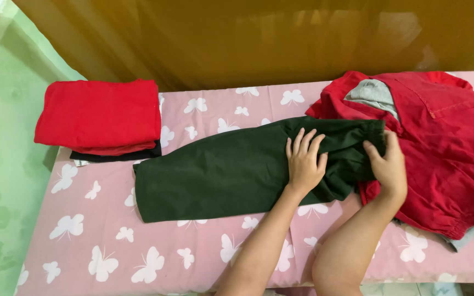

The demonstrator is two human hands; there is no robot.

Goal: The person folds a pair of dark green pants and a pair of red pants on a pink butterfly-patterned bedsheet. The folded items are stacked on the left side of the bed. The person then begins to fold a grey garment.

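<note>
A dark green garment (220,170) lies stretched across the pink butterfly-print sheet (100,246), its length running left to right. My left hand (304,161) rests flat on its right part, fingers spread. My right hand (388,164) grips the green garment's right end, where it overlaps a heap of red clothing (445,153). A grey piece (373,94) pokes out of the top of that heap.
A folded stack with red garments (100,115) on top and a black one (116,156) beneath sits at the back left of the bed. A mustard-yellow curtain (248,38) hangs behind. A green wall (1,164) borders the left side.
</note>
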